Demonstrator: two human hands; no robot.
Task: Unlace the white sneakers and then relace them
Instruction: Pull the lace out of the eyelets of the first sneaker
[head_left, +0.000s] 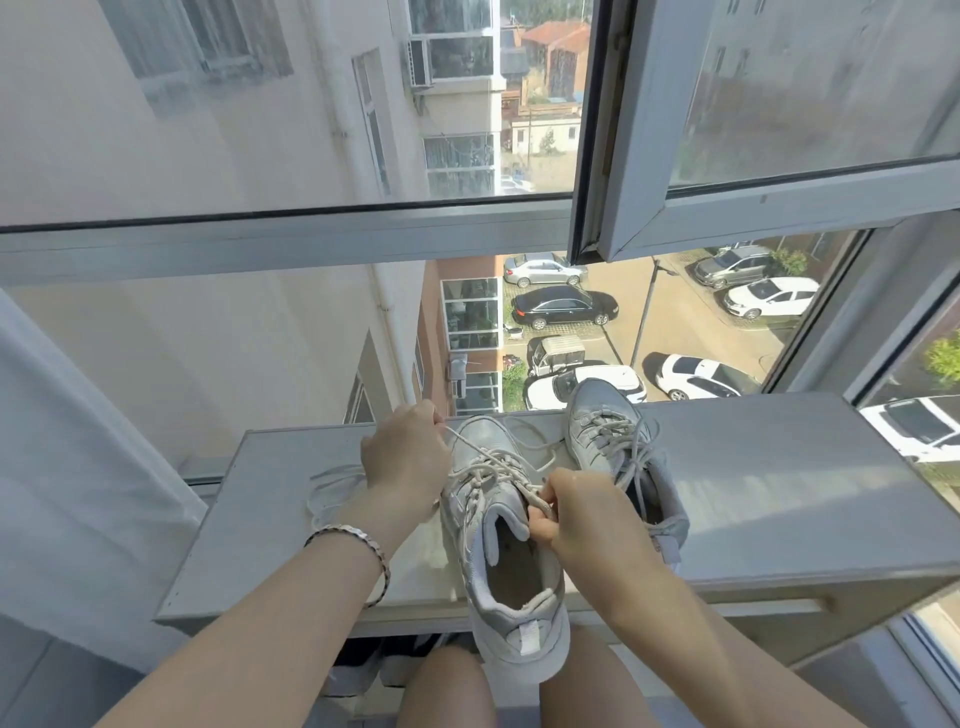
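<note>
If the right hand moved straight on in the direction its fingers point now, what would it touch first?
Probably the tongue of the near sneaker: the right hand pinches a lace just beside it, fingers pointing left. Depth is unclear.

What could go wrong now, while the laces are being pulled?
The near sneaker hangs its heel over the front edge of the windowsill, so a hard pull by the left hand might tip it off. The slack lace lying beside that hand could knot or snag.
</note>
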